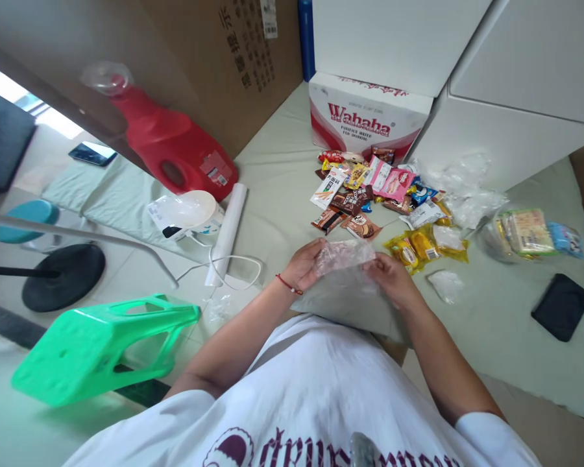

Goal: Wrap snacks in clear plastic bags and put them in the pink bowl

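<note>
Clear plastic bag [343, 254] between left hand [302, 264], right hand [393, 275].

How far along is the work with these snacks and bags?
Done: one filled bag lies at the right. In hand: left hand and right hand hold a clear bag, apparently empty. Left: a pile of loose snacks on the table.

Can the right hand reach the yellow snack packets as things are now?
Probably yes: the yellow snack packets lie just beyond the right hand with nothing between. But that hand and the left hand both grip the clear plastic bag, so it must let go first.
</note>
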### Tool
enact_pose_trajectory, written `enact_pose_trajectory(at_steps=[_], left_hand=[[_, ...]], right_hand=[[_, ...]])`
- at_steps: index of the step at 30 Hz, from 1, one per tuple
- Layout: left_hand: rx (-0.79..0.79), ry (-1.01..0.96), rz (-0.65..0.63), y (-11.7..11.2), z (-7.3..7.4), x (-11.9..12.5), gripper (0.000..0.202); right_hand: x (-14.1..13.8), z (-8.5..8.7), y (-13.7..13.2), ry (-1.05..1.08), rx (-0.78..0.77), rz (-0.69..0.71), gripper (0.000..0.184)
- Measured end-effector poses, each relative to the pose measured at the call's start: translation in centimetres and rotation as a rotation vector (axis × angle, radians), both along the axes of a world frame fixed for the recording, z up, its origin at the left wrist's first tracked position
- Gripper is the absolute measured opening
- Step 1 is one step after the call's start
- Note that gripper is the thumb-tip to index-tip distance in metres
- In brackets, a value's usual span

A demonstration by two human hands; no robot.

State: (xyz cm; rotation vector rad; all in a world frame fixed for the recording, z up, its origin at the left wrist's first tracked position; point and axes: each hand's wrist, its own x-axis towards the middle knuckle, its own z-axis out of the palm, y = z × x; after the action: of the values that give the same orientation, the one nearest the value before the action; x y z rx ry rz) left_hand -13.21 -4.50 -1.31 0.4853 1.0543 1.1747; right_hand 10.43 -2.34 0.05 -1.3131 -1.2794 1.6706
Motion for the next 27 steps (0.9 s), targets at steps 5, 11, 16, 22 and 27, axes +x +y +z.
enact_pose_trajectory(at_steps=[5, 11, 16, 22, 27], left_hand=[[0.282, 0.444, 0.149, -1.5, 0.1, -0.7, 0.070], [0.405, 0.772, -0.181, -1.3, -0.7, -0.5, 0.033], [0.163, 0.307, 0.058, 3.1, -1.3, -2.8, 0.033], [0.123, 0.730, 0.458, 5.5, 0.3, -3.3, 0.047], [0.525, 1.084, 0.277, -1.6, 2.1, 2.3, 0.036]], right_hand=[[-2.8, 0.0, 0.4, 0.136, -0.216, -0.048, 0.046], [-1.5, -0.8, -0.1, 0.165, -0.277, -0.052, 0.048], [1.3, -1.0, -0.9, 0.200, -0.268, -0.200, 0.045], [2.3, -1.2, -2.9, 0.377, -0.288, -0.220, 0.044], [1.3, -1.1, -4.0, 0.348, -0.256, -0.325, 0.040]])
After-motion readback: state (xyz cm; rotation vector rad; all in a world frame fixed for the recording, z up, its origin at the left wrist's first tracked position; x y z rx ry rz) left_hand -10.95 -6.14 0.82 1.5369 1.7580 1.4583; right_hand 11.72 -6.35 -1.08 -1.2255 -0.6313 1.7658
